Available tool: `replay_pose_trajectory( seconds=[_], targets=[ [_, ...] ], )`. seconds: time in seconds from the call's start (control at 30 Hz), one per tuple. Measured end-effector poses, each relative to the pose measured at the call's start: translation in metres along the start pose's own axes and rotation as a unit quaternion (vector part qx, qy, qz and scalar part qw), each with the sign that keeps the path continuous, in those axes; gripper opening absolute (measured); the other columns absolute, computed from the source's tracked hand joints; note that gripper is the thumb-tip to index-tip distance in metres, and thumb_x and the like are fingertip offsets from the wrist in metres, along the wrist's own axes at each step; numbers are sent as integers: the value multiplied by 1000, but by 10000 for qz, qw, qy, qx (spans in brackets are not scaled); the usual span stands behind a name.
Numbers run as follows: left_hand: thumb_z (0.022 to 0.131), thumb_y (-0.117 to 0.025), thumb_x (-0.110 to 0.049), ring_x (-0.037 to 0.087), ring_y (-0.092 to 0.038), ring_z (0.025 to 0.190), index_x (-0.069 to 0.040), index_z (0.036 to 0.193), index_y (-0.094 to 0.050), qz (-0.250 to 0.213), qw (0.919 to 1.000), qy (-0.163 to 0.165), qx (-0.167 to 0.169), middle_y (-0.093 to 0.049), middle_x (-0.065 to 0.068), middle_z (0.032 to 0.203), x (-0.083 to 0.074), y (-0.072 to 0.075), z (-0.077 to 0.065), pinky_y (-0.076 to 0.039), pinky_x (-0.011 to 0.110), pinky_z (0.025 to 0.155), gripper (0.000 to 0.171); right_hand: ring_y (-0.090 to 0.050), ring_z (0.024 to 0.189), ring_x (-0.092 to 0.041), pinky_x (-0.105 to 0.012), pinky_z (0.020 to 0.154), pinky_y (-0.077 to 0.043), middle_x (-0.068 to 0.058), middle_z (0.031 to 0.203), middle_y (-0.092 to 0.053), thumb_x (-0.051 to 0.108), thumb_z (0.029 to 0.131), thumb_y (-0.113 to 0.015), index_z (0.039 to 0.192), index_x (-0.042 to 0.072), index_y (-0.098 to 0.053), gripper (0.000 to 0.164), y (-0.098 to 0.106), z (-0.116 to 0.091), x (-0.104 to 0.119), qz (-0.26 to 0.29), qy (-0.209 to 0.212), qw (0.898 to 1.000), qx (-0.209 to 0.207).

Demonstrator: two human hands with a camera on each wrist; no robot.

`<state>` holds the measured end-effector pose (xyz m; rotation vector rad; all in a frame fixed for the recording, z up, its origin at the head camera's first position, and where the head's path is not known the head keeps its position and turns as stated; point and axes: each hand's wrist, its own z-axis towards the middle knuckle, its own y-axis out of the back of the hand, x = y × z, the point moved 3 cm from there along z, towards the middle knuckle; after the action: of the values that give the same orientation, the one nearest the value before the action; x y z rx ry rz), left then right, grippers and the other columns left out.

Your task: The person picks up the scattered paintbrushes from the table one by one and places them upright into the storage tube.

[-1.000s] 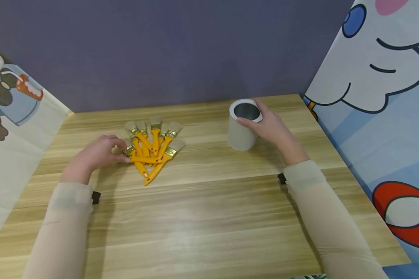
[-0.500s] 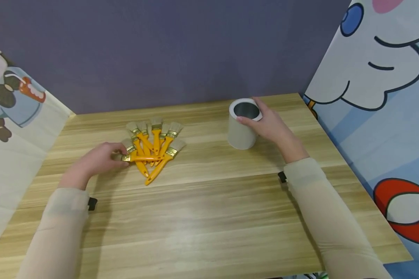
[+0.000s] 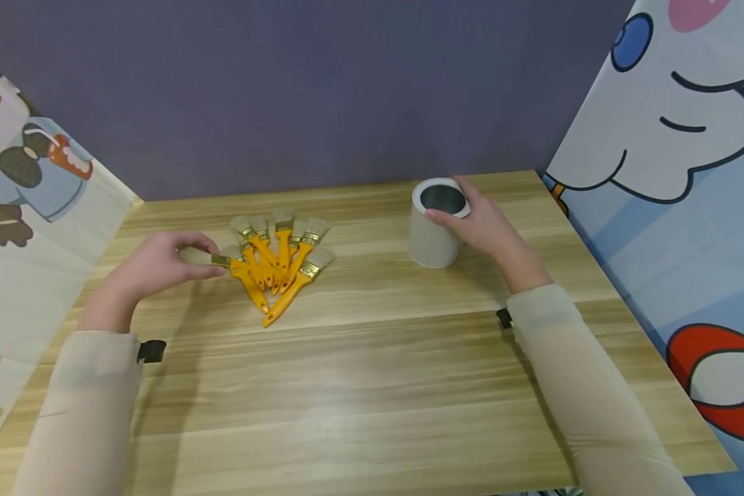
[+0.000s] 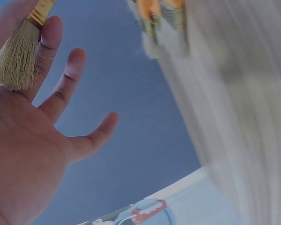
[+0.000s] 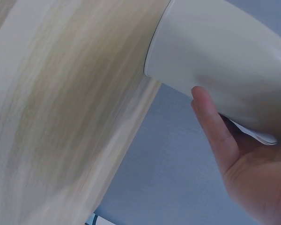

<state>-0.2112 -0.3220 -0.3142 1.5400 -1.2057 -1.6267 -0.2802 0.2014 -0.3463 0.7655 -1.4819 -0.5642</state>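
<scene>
My left hand (image 3: 151, 265) pinches a paintbrush (image 3: 193, 255) between thumb and index finger near its metal ferrule. Its pale bristles point back toward the palm in the left wrist view, and the other fingers are spread. The brush is at the left side of a heap of paintbrushes (image 3: 290, 293) with orange handles, fanned out on the table. Over at the right, my right hand (image 3: 485, 224) holds a light grey, hollow cylindrical holder (image 3: 432, 241) by its rim, the thumb lying over the top edge. The holder stands upright, its dark inside visible.
The wood-grain table (image 3: 347, 386) ends at a dark purple-grey back wall (image 3: 322, 96). Side panels with cartoon prints (image 3: 657, 138) close off left and right. Dark wrist straps show at both cuffs.
The left hand has taken hold of the paintbrush lying across the heap and drawn it left and slightly up. The right hand and the holder stay in place.
</scene>
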Motion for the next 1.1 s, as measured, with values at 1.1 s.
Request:
replay_pose_trajectory(
  seconds=[1.1],
  targets=[
    [88, -90, -26, 9, -56, 94, -15, 110, -77, -2178, 9704, -659, -807, -66, -11, 120, -79, 24, 34, -49, 39, 94, 28, -28, 159, -50, -71, 124, -31, -22, 176, -23, 83, 88, -62, 173, 32, -4, 115, -1, -4, 2, 47, -88, 9999, 64]
  ],
)
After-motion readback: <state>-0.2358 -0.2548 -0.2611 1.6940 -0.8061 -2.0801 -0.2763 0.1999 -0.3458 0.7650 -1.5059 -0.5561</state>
